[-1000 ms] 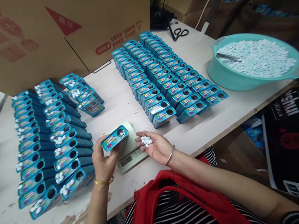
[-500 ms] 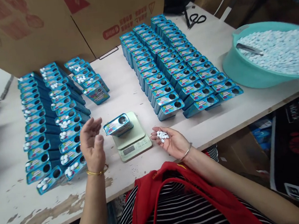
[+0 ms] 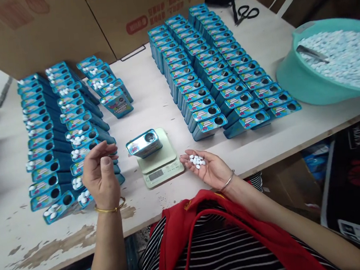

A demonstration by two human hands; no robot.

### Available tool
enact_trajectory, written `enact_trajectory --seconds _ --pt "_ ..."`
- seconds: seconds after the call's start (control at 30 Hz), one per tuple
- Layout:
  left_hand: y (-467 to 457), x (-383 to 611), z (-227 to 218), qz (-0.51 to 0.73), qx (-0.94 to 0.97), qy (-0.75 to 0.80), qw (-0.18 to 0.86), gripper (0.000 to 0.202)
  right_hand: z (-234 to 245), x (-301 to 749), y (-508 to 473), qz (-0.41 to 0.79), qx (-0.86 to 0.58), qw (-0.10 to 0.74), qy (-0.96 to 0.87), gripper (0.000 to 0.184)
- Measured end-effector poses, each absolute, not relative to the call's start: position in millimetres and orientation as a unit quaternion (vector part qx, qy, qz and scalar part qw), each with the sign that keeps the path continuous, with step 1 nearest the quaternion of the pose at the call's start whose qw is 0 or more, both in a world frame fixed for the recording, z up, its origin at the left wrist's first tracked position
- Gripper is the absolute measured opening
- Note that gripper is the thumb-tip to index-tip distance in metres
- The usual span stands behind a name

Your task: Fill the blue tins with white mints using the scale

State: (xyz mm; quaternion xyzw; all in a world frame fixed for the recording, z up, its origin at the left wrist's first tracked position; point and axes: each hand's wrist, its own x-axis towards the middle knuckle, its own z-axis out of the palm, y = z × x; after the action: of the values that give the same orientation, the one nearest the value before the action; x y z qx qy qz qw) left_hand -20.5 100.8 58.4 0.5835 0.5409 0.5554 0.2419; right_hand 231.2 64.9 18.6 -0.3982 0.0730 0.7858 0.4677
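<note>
I find my left hand [image 3: 101,174] spread and slightly curled, my right hand [image 3: 213,170] likewise spread, palm up, under a small heap of white tablets [image 3: 198,161], and, between the two, one blue tin [image 3: 144,144] standing upright on the pale scale [image 3: 166,155] on the tabletop [image 3: 158,207].

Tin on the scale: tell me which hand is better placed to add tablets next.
The right hand, probably: it holds white tablets beside the scale, while the left hand looks empty.
</note>
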Motion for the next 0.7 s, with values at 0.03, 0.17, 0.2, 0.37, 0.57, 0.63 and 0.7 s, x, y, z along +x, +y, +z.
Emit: enact_trajectory --seconds 0.03,0.17,0.2,0.37,0.57,0.63,0.7 --pt "101 -21 59 0.55 0.585 0.545 0.241 0.029 19 231 65 0.785 -0.402 0.466 0.073 0.016" --pt "101 -18 62 0.543 0.591 0.552 0.226 0.031 22 229 66 0.777 -0.422 0.459 0.079 0.019" --pt "101 -17 62 0.543 0.593 0.552 0.22 0.032 22 228 66 0.777 -0.424 0.459 0.08 0.019" --pt "102 -13 66 0.527 0.607 0.557 0.21 0.031 23 228 66 0.775 -0.427 0.459 0.083 0.019" --pt "117 -15 68 0.395 0.73 0.538 0.149 0.041 24 229 67 0.766 -0.435 0.464 0.094 0.02" --pt "125 -10 71 0.317 0.794 0.506 0.113 0.049 23 230 66 0.761 -0.435 0.471 0.096 0.02" --pt "129 0 76 0.25 0.837 0.48 0.081 0.045 21 233 65 0.759 -0.428 0.48 0.098 0.019"
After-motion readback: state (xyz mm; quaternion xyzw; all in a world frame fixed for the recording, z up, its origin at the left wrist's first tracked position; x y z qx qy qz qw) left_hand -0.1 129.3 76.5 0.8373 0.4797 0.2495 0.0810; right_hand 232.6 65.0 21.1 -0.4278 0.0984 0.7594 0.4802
